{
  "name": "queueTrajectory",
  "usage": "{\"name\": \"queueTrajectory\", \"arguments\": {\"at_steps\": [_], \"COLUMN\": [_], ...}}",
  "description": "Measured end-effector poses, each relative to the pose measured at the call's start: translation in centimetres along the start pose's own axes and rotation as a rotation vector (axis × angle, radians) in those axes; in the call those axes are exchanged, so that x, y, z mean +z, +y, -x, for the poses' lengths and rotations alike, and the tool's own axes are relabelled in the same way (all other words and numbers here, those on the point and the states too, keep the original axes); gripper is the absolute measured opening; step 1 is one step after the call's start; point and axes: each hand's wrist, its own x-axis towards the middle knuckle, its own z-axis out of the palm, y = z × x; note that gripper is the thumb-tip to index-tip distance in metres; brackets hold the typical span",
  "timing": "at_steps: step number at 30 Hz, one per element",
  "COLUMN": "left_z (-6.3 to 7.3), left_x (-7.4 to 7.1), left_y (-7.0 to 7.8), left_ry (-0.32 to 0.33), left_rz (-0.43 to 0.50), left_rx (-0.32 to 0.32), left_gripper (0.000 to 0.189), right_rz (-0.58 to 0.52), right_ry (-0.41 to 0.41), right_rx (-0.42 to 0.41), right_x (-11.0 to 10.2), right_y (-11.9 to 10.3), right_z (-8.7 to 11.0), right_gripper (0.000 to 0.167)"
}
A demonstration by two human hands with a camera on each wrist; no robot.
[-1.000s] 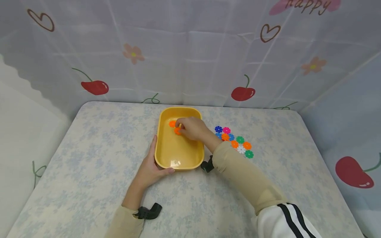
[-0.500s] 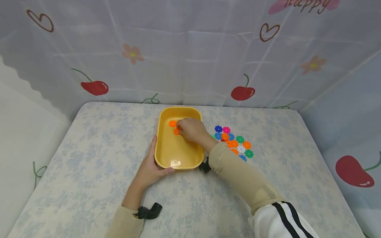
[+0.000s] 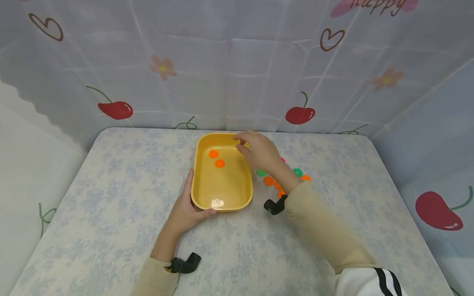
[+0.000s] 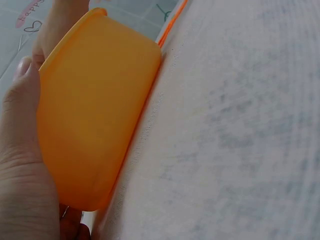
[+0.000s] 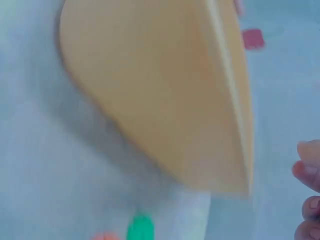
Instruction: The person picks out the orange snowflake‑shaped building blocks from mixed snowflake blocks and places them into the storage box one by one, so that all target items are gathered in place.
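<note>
The yellow plastic tray (image 3: 227,185) lies on the table, with two orange snowflake discs (image 3: 219,163) flat inside it near the far left. My left hand (image 3: 187,211) grips its near left corner, thumb at the near rim and fingers along the left side; the left wrist view shows the thumb (image 4: 22,95) against the outer wall. Over the tray's far right rim is my right hand (image 3: 261,152), fingers loosely bent and thumb apart, holding nothing. Below its forearm, several loose snowflake discs (image 3: 268,181) in orange, green and pink lie right of the tray, partly hidden.
The pale blue-and-white patterned table (image 3: 140,172) reaches back to a hanging curtain (image 3: 207,82) printed with cherries and hearts. Black wrist mounts (image 3: 185,263) are on both arms.
My right hand has let go of the orange disc inside the tray and moved right and up over the rim. Its forearm now covers more of the loose discs. The left hand keeps its grip.
</note>
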Motion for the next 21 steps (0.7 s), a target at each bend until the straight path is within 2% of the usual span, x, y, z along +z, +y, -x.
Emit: {"name": "queueTrajectory", "arguments": {"at_steps": [2,5,10,15,21], "left_z": [0.0,0.0,-0.1,-0.1,-0.2], "left_x": [0.0,0.1,0.1,0.0,0.0], "left_y": [-0.1,-0.3,-0.4,-0.4,-0.5], "left_ry": [0.002,0.001,-0.003,-0.001,-0.005], "left_rz": [-0.001,-0.001,0.005,0.000,-0.004], "left_rx": [0.003,0.006,0.010,0.009,0.012], "left_gripper": [0.129,0.129,0.130,0.129,0.129], "right_rz": [-0.009,-0.003,0.025,0.034,-0.002], "right_ry": [0.015,-0.013,-0.153,-0.234,-0.221], "right_rx": [0.036,0.111,0.244,0.273,0.262], "right_x": [-1.0,-1.9,-1.8,-0.7,0.4], "right_y": [1.3,3.5,7.4,9.9,11.7], "right_z": [1.0,2.6,5.0,6.9,7.7], "right_gripper": [0.033,0.034,0.040,0.043,0.038]}}
